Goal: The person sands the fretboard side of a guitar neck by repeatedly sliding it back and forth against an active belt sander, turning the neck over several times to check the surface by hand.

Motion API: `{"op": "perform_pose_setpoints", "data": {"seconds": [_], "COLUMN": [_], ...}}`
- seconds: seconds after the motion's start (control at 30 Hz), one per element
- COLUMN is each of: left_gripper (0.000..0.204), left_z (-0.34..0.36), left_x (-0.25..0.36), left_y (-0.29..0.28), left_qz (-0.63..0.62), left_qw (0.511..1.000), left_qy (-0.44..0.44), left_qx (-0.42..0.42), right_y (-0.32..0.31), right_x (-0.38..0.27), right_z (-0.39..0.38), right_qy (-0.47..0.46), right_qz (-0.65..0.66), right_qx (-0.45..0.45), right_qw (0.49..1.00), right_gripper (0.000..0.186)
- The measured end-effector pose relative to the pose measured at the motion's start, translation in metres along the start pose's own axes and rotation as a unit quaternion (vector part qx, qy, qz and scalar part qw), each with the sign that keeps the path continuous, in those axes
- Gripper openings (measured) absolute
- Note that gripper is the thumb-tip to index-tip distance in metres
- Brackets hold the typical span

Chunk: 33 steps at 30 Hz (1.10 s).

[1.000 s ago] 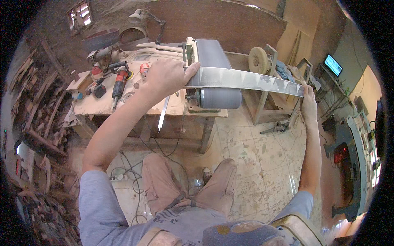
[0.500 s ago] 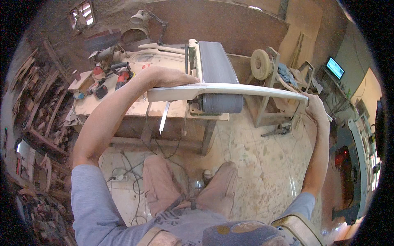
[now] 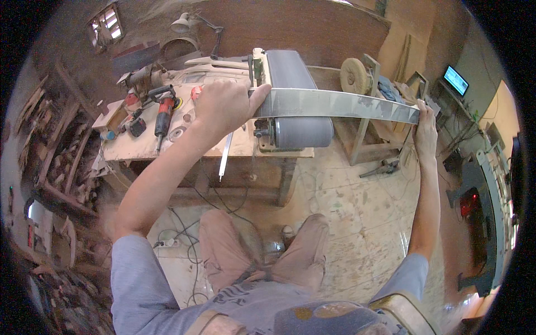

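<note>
A long, slightly curved board [image 3: 340,104] stretches between my two hands. Its broad face toward me is grey with pale jagged patches, and its upper edge is light. My left hand [image 3: 226,106] is closed on the left end, thumb along the face. At the other end, my right hand [image 3: 426,131] wraps round the tip. Behind and under the board is a belt sander, whose grey belt [image 3: 290,70] shows above it and whose front roller [image 3: 304,132] shows below. Whether board and belt touch I cannot tell.
A dusty workbench [image 3: 195,146] carries the sander, a red and black angle grinder [image 3: 163,114] and curved wood pieces. A metal ruler-like strip [image 3: 226,156] hangs at its front. Right of it stands a wooden frame with a round pad [image 3: 354,76]. Cables [image 3: 192,240] lie on the floor.
The board has been raised and turned, so its grey patterned face now shows instead of the pale side. My left hand has shifted from lying flat on top to gripping the end.
</note>
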State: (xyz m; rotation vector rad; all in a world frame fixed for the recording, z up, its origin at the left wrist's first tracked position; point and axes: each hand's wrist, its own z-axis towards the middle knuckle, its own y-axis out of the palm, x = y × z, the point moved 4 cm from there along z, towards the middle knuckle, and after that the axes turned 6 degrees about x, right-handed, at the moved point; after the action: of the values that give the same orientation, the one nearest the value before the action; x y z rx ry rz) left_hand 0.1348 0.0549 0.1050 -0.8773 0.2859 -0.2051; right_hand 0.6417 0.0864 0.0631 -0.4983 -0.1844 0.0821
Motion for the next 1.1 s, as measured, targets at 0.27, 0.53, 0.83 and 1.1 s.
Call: {"op": "perform_pose_setpoints", "data": {"seconds": [0.27,0.53,0.83,1.1], "left_gripper": [0.039,0.051,0.064,0.05], "left_z": [-0.003,0.005,-0.003,-0.025], "left_x": [0.003,-0.007,-0.021,-0.054], "left_y": [-0.012,0.001,-0.001,-0.012], "left_qz": [0.005,-0.317,-0.035,-0.066], "left_qw": [0.977,0.802,0.999,0.987], "left_qy": [0.184,-0.152,0.02,0.072], "left_qx": [-0.105,-0.482,-0.02,-0.125], "right_y": [-0.001,-0.02,0.002,-0.013], "right_x": [0.005,0.004,-0.013,-0.043], "right_z": [0.003,0.021,-0.005,0.006], "right_qy": [-0.005,0.052,0.001,-0.041], "right_qz": [0.084,0.007,0.038,0.105], "right_qx": [-0.108,-0.299,-0.024,-0.048], "right_qw": [0.991,0.953,0.999,0.992], "right_gripper": [0.067,0.056,0.07,0.061]}}
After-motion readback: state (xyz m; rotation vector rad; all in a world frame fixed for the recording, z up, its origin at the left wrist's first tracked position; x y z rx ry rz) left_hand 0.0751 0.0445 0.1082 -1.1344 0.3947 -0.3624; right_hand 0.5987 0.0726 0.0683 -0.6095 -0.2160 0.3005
